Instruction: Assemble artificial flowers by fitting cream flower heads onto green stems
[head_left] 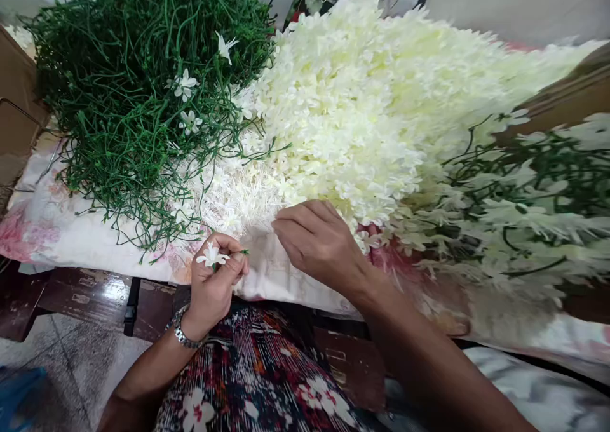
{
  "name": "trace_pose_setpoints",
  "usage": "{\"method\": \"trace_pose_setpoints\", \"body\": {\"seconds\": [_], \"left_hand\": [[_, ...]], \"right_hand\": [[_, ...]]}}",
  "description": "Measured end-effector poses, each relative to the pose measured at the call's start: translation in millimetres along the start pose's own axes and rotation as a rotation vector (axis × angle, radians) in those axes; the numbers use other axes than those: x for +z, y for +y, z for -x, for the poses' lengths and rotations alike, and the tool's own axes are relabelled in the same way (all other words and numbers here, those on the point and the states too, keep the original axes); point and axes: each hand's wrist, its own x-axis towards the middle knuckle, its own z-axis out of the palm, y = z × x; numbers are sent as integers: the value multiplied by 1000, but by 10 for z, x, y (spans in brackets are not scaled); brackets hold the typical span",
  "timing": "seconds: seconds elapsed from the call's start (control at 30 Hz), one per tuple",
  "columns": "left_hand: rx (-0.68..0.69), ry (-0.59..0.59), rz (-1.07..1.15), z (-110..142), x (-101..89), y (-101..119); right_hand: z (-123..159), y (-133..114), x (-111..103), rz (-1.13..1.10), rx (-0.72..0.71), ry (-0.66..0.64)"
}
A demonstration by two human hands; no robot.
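My left hand [216, 279] is closed on a green artificial flower stem, with a white flower [212, 255] showing above the fingers and a green stem tip [244, 251] poking out to the right. To its right, my right hand [317, 241] hovers over the cloth near the edge of the white petals; its fingers are bent and pressed together, and their tips are turned away, so anything between them is hidden. A tangled heap of green stems [133, 101] lies beyond my left hand. Past my right hand rises a large pile of pale cream petals [352, 114].
Thin white stamen-like pieces [243, 194] lie between the heaps. Finished-looking white flowers on green stems [534, 209] are gathered at the right. A floral cloth [281, 279] covers the work surface. Cardboard [19, 95] stands at the left edge, and a brown box [567, 98] at the right.
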Motion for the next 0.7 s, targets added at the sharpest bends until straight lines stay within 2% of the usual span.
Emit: {"method": "trace_pose_setpoints", "body": {"seconds": [0.1,0.17,0.23,0.3,0.4,0.47,0.57,0.7], "left_hand": [[21,8,-19,10,-11,-6],[36,18,-35,13,-6,-15],[46,4,-48,14,8,-23],[50,-62,-63,15,22,-28],[104,-201,-102,23,31,-28],[146,-233,-125,33,27,-30],[116,-175,-130,55,14,-38],[4,-29,-112,79,27,-39]], "right_hand": [[81,-67,-91,-269,102,114],[126,-132,-167,-519,208,139],[159,-202,-227,-814,306,121],[182,-266,-251,-1079,355,69],[203,-335,-216,-1317,380,-8],[216,-357,-174,-1395,388,-38],[244,-363,-141,-1387,417,-25],[282,-398,-213,-1246,517,165]]}}
